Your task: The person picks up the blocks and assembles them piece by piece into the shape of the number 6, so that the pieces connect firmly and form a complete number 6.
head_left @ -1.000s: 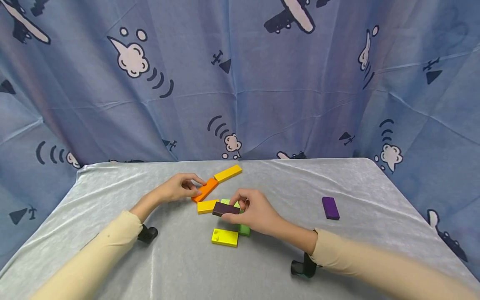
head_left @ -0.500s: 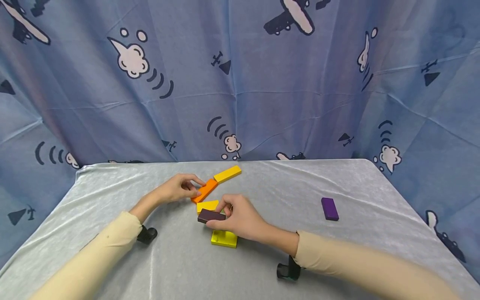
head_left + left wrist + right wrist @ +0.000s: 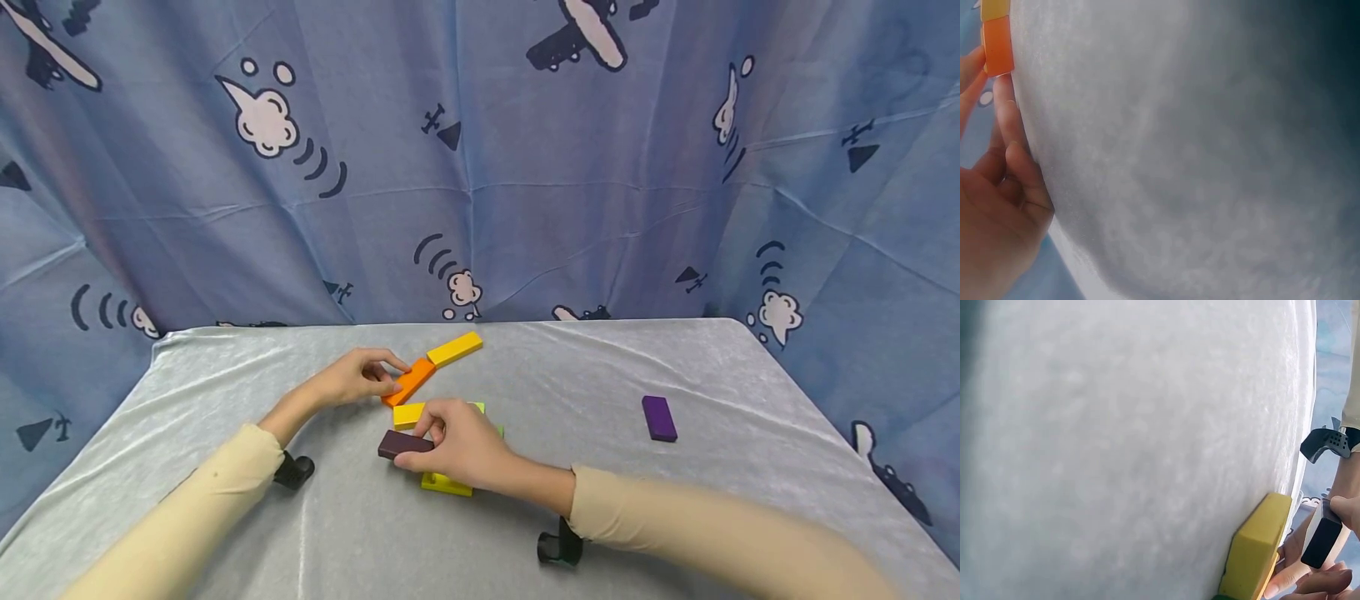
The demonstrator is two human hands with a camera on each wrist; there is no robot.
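In the head view my right hand point(image 3: 465, 446) pinches a dark brown-purple block point(image 3: 401, 444) by its right end, held over the cloth left of the yellow pieces. The right wrist view shows this dark block point(image 3: 1322, 536) off the cloth. At the left, the fingertips of my left hand point(image 3: 352, 377) pinch an orange block point(image 3: 415, 379), which lies on the table. A long yellow block point(image 3: 455, 349) touches its far end. Nearer me lies a golden-yellow block point(image 3: 407, 416), partly behind the right hand. A bright yellow block point(image 3: 447, 485) and some green pieces are mostly hidden by that hand.
A purple block point(image 3: 660, 418) lies alone on the right side of the pale cloth-covered table point(image 3: 750, 475). Behind the table's far edge hangs a blue printed curtain point(image 3: 525, 233). Black camera mounts point(image 3: 560, 546) hang from both wrists.
My right hand has carried the dark block leftward and slightly nearer me, past the green and golden-yellow pieces. The left hand has stayed on the orange block.
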